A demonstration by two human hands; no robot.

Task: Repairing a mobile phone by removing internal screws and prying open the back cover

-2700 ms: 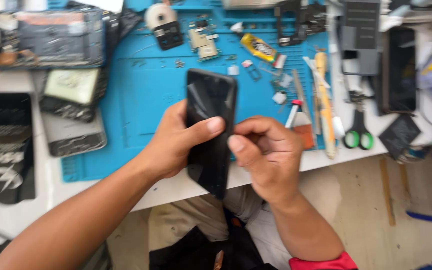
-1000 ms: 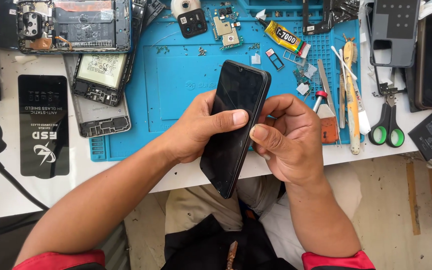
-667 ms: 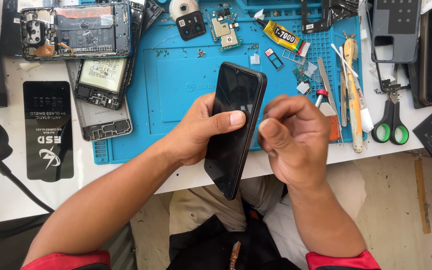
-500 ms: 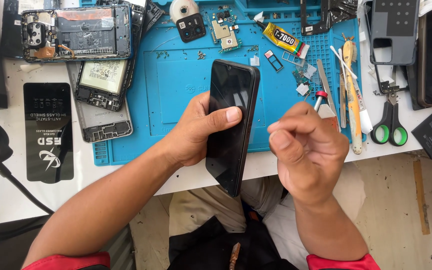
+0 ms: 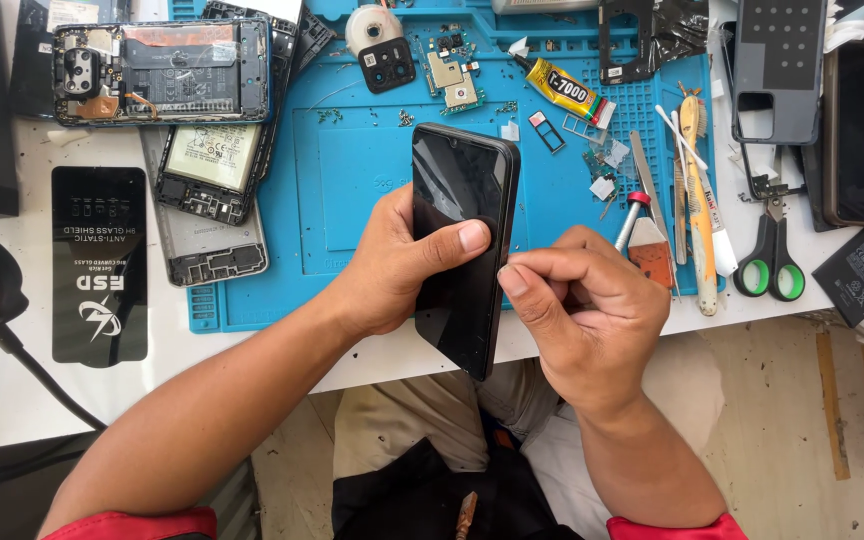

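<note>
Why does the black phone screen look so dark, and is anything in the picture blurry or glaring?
Head view: sharp throughout under bright, even light; the phone in the left hand shows only a faint sheen, no hard glare; the right hand at its edge is crisp; shadows on the blue mat are soft.

Two bare forearms, no watch, no rings, no gloves. Left hand [image 5: 387,265]: nails short, thumbnail plain and unpainted. Right hand [image 5: 582,315]: nails likewise short and plain. Red sleeve cuffs [image 5: 132,524] well back from fingers, near elbows, one on each arm; fabric smooth, no visible print. Lap below fingers: beige-khaki trousers [image 5: 402,425], black cloth [image 5: 422,500] over them, pale grey-white fabric [image 5: 562,470] under right forearm.
</note>
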